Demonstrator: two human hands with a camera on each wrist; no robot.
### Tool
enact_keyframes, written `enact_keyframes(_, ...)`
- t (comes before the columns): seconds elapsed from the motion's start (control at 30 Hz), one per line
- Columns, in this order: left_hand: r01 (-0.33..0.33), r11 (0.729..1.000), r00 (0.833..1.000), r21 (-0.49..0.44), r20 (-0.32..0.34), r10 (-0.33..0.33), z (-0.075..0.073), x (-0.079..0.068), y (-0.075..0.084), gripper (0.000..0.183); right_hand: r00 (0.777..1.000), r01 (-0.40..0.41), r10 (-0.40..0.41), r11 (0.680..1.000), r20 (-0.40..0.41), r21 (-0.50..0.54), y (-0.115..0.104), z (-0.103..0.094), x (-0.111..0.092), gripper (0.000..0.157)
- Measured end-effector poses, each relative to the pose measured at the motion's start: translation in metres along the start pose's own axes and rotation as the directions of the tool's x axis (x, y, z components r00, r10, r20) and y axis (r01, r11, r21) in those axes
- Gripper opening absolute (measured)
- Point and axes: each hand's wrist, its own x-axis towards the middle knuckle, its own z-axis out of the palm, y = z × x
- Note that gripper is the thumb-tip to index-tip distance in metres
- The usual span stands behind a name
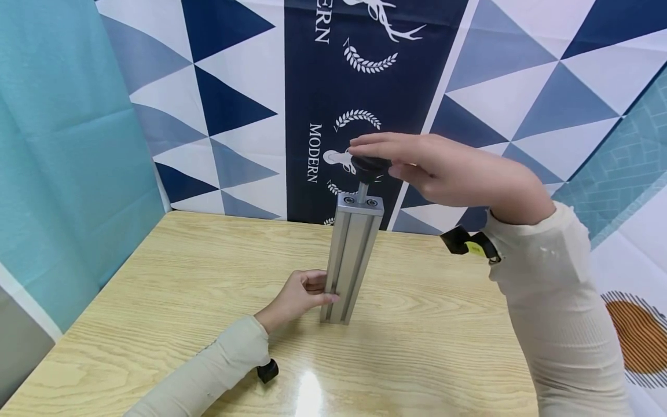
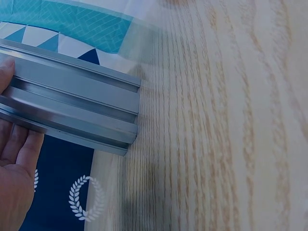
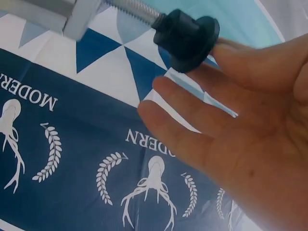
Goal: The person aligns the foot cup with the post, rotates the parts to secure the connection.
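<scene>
An aluminium extrusion profile point(image 1: 351, 249) stands on end on the wooden table, slightly tilted in the head view. My left hand point(image 1: 296, 296) grips it low down, thumb on the front face and fingers round the side. In the left wrist view, the grooved lower end of the profile point(image 2: 82, 91) meets the tabletop. From the top plate rises a threaded stud point(image 3: 137, 9) carrying a black levelling foot point(image 3: 192, 45). Over that foot my right hand point(image 1: 443, 168) lies palm down with fingers stretched out. The right wrist view shows the thumb side right at the foot's rim.
The light wood table point(image 1: 234, 249) reaches back to a patterned cloth point(image 1: 245, 116) hung behind it. A teal cloth point(image 1: 62, 145) hangs on the left. Small black wrist devices point(image 1: 267, 370) sit on both sleeves.
</scene>
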Motion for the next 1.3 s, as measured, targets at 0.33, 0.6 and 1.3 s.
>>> enact_keyframes(0.33,-0.018,1.000,1.000,-0.004,0.004,0.018,0.000,0.001,-0.001,0.046,0.995,-0.083,0.081,0.996,-0.055,-0.027,0.002,0.000,0.009,0.044)
enact_keyframes(0.6,-0.008,1.000,1.000,-0.023,0.006,0.008,0.000,0.001,0.000,0.045,0.887,-0.406,0.412,0.911,-0.207,0.072,-0.008,0.011,0.014,0.045)
enact_keyframes(1.3,-0.012,1.000,1.000,0.013,0.000,0.012,0.001,0.002,0.001,0.044,0.862,-0.424,0.452,0.891,-0.229,0.165,-0.008,0.028,0.011,0.051)
